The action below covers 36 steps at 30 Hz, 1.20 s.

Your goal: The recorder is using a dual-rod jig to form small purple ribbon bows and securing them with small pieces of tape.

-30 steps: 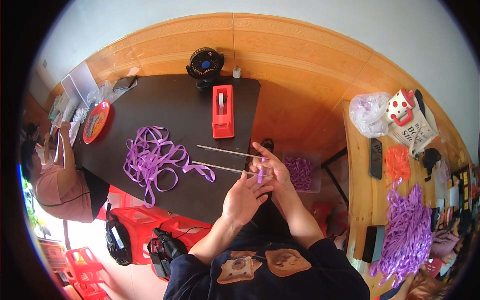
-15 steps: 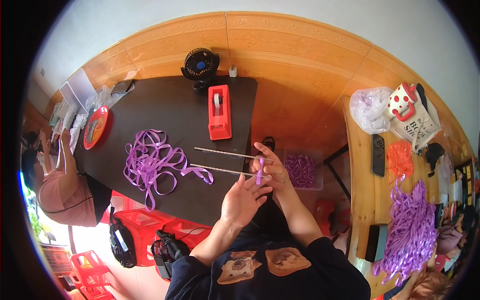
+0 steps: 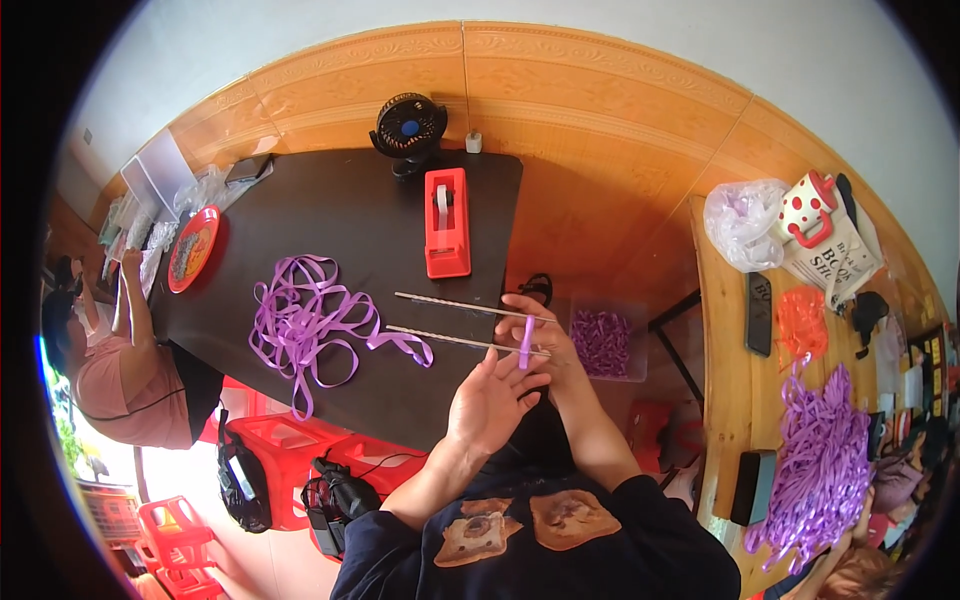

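Two thin twisted metal rods (image 3: 440, 334) reach from the black table's right edge toward me, side by side. A short purple ribbon (image 3: 526, 342) spans both near their ends. My right hand (image 3: 560, 350) is behind and around the rod ends, its fingers bent at the ribbon; its exact grip is partly hidden. Below the lower rod, my left hand (image 3: 488, 405) is palm up with loosely bent, parted fingers, and nothing shows in it. Its thumb tip is close to the lower rod. A loose heap of purple ribbon (image 3: 300, 325) lies on the table to the left.
On the black table (image 3: 330, 210) stand a red tape dispenser (image 3: 447, 225), a black fan (image 3: 408, 130) and a red plate (image 3: 195, 250). A clear bin (image 3: 603, 345) holds purple pieces. At right, a wooden table (image 3: 725, 400) bears a ribbon bundle (image 3: 815, 460). A co-worker (image 3: 130, 375) sits at left.
My right index finger has lowered toward the upper rod. The view has shifted slightly; the rods and ribbon keep their place against the table.
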Motion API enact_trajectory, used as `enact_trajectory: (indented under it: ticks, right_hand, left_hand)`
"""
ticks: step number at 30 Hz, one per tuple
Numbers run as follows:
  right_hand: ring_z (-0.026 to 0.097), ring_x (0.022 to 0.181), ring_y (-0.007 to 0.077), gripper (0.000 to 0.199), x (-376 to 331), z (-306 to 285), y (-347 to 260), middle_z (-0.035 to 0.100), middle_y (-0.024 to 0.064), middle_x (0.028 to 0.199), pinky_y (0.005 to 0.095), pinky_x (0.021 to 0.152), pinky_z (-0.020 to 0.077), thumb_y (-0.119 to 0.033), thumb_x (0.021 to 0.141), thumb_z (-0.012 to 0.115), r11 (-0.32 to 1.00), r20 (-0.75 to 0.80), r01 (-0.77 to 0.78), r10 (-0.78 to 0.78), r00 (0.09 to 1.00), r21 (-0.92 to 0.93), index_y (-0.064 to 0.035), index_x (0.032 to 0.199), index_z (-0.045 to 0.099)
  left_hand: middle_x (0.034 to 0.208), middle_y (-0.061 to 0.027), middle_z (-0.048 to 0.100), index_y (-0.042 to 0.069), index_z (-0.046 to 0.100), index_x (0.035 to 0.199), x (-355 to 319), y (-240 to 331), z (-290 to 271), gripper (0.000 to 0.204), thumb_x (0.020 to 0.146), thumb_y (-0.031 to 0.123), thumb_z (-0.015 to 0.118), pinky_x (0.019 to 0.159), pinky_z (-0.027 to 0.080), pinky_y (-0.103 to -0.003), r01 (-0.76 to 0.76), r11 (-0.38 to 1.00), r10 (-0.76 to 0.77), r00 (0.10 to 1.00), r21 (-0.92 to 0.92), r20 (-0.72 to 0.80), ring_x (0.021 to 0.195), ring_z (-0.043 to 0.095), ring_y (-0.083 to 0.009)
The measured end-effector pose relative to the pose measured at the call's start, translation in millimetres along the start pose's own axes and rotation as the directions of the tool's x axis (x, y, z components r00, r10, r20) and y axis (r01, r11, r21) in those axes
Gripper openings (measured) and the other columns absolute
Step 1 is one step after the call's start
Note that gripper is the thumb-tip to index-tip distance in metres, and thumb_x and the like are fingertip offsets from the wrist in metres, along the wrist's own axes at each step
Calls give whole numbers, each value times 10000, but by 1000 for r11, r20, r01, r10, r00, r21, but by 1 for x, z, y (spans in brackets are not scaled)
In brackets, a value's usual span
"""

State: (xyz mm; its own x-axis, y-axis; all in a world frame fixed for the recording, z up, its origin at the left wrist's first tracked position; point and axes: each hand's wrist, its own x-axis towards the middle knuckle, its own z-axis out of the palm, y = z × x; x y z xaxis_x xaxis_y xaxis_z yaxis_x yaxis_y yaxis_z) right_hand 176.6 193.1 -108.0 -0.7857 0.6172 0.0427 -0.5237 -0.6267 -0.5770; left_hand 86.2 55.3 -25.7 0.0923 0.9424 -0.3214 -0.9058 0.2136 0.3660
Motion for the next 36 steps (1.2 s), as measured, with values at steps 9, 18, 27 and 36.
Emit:
enact_trajectory:
  ticks: [9,18,27,36]
  right_hand:
    - [625,1016,330,556,-46,53,-19,621,272,1103,415,935,472,-150,923,534,971,-421,52,-148,895,-231,7,1402,298]
    - [642,978,323,640,-24,66,-26,640,233,1018,412,850,520,-171,921,589,963,-451,-77,-49,891,-257,0,1432,243]
    - [652,894,331,393,-25,21,-11,640,137,805,417,833,528,-15,906,551,998,-262,26,-9,965,60,-25,1294,492]
    - [649,898,284,404,-50,-6,-28,633,81,753,416,857,507,-64,918,539,991,-210,121,-107,972,54,-82,1320,508]
  left_hand:
    - [1300,-136,527,5,466,1302,-1,0,2,593,965,486,385,905,381,-346,-11,999,12,1000,30,-27,1091,518,-238]
    - [1231,-103,554,25,492,1282,3,-5,-2,527,973,442,397,915,379,-349,-31,999,32,999,40,-25,1079,520,-217]
    - [1212,-127,601,-30,477,1324,-45,-12,22,419,949,151,523,856,451,-300,-101,855,59,994,509,97,1047,585,-204]
    - [1017,-131,634,1,674,1000,-92,84,-4,235,767,3,642,812,456,-363,-127,-495,708,514,859,484,948,563,-303]
